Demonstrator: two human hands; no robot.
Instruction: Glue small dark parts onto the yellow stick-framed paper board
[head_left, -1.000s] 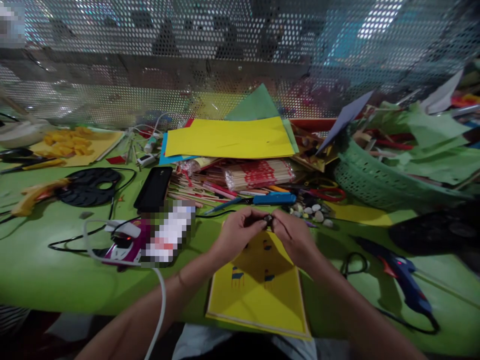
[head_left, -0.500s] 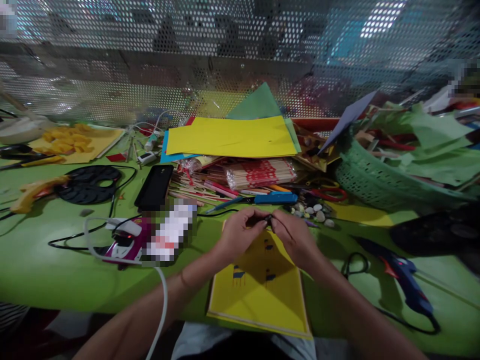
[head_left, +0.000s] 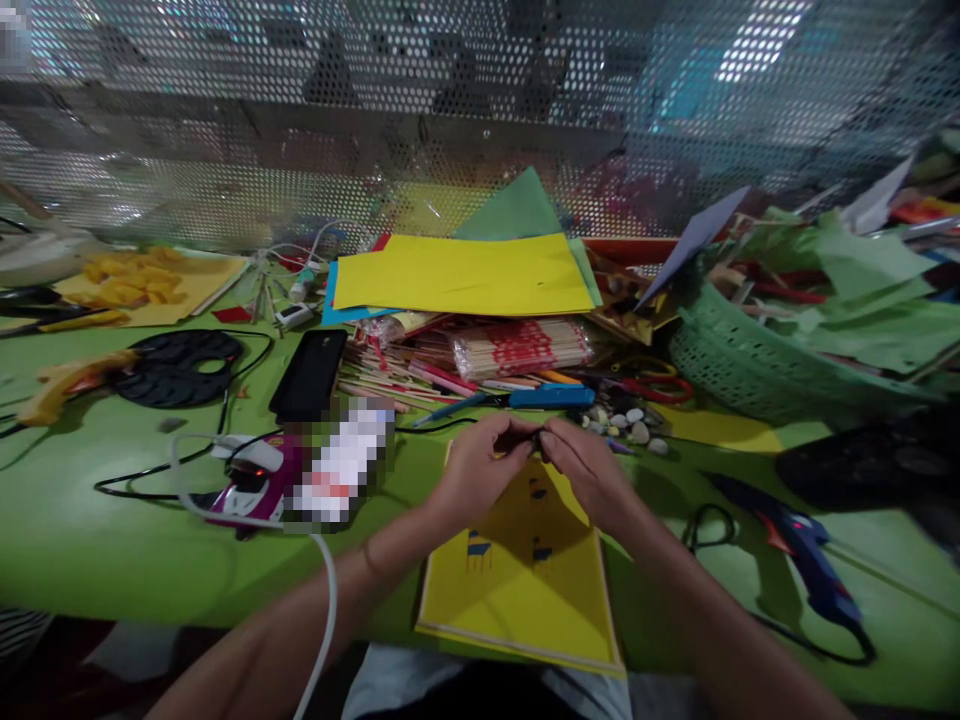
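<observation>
Hands meet at frame centre over a green table point(head_left: 90, 540): the left hand point(head_left: 480, 468) and right hand point(head_left: 589, 470) both pinch a tiny dark piece point(head_left: 536, 438) between fingertips, above a yellow card sheet point(head_left: 525, 590) bearing three small chair-like cutouts. Keeping the pinch tight and low over the card would likely steady the work (the piece is too small to identify). One blue glue gun point(head_left: 814, 560) lies lower right, one green plastic basket point(head_left: 750, 365) upper right.
</observation>
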